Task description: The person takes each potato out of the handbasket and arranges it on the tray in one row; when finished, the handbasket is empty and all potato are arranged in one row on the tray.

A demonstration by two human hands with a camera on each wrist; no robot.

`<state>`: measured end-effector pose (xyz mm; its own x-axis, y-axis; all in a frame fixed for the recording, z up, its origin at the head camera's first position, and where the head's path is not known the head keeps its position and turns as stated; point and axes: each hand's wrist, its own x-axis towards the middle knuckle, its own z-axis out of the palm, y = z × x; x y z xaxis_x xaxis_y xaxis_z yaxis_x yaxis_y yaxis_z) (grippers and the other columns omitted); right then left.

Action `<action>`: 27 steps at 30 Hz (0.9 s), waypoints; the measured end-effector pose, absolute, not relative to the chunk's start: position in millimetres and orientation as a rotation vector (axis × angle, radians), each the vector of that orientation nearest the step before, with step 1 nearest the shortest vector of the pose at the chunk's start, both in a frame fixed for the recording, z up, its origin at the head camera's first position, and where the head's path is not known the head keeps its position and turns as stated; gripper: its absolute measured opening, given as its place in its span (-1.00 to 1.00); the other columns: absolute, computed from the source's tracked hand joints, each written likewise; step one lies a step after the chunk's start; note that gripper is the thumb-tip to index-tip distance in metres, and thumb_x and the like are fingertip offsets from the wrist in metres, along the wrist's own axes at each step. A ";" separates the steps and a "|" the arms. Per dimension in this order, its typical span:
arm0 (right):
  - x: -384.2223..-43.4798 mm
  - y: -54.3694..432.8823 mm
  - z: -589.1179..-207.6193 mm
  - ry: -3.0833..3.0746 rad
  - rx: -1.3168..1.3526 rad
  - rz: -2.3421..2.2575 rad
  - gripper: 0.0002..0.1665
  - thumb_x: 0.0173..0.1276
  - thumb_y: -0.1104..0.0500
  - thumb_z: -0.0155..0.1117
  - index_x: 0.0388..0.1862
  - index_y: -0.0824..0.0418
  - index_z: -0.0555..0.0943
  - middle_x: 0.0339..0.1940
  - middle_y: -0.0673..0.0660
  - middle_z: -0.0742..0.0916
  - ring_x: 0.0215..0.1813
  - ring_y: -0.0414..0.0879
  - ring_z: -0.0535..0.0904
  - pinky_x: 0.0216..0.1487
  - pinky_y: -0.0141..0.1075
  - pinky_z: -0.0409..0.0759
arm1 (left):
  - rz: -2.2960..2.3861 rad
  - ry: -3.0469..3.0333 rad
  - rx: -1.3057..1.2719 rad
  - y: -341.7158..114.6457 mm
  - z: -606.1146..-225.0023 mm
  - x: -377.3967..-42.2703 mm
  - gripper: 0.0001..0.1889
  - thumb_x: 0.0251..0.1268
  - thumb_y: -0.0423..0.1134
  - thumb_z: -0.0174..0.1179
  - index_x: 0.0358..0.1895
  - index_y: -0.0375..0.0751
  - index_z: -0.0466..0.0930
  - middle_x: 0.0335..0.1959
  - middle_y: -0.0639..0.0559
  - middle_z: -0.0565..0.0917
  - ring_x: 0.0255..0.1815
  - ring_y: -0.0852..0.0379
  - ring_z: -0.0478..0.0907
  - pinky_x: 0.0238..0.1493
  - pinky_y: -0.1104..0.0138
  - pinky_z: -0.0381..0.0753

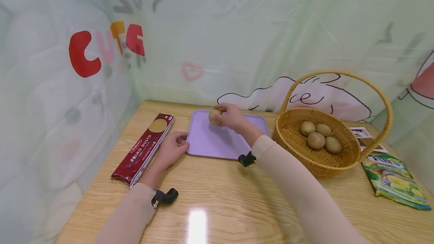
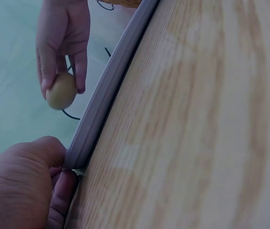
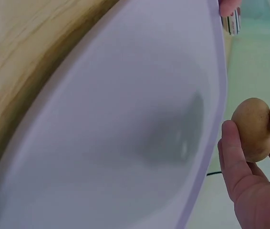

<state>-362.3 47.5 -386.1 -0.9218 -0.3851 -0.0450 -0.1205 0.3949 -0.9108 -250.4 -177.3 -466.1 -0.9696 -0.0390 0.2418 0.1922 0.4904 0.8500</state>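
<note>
My right hand point(image 1: 232, 117) holds a brown kiwi point(image 1: 214, 116) by its fingertips above the back part of a lilac tray point(image 1: 217, 144). In the right wrist view the thumb and fingers point(image 3: 235, 150) grip the kiwi point(image 3: 253, 125) from opposite sides, over a soft shadow on the tray point(image 3: 106, 95). At the tray's left edge, my left hand point(image 1: 170, 150) pinches the rim. The left wrist view has its thumb against the tray rim point(image 2: 101, 102), fingers curled beneath the corner. Several more kiwis point(image 1: 316, 140) lie in a wicker basket point(image 1: 295, 153) on the right.
A red spaghetti pack point(image 1: 144, 150) lies left of my left hand. The basket's tall arched handle point(image 1: 386, 104) rises at the right. Beyond the basket are a green Fox's bag point(image 1: 395, 180) and a dark-and-white packet point(image 1: 364, 134). A printed curtain point(image 1: 217, 40) hangs behind the wooden table point(image 1: 217, 199).
</note>
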 end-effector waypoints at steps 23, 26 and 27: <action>-375.1 -9.4 -413.3 2.756 -0.506 -1.280 -0.44 0.34 0.15 0.30 0.30 0.28 0.50 0.23 0.21 0.59 0.22 0.01 0.44 0.27 -0.14 0.40 | -1.506 -2.503 -0.106 -176.0 -466.1 -250.4 -0.59 0.13 -0.42 0.32 0.10 -0.32 0.61 -0.19 -0.06 0.62 -0.31 0.14 0.57 -0.25 0.34 0.61; -375.9 -10.5 -414.7 2.771 -0.520 -1.269 -0.44 0.35 0.15 0.28 0.30 0.30 0.50 0.22 0.21 0.60 0.20 0.01 0.45 0.26 -0.14 0.41 | -1.499 -2.518 -0.093 -176.1 -465.9 -250.8 -0.60 0.14 -0.40 0.32 0.10 -0.30 0.61 -0.19 -0.04 0.63 -0.31 0.15 0.57 -0.26 0.35 0.60; -376.2 -10.8 -415.0 2.769 -0.522 -1.266 -0.43 0.35 0.14 0.28 0.31 0.30 0.49 0.23 0.21 0.59 0.21 0.02 0.45 0.26 -0.13 0.41 | -1.494 -2.519 -0.089 -176.3 -465.7 -250.8 -0.60 0.14 -0.40 0.32 0.10 -0.30 0.61 -0.19 -0.04 0.63 -0.31 0.14 0.57 -0.26 0.35 0.60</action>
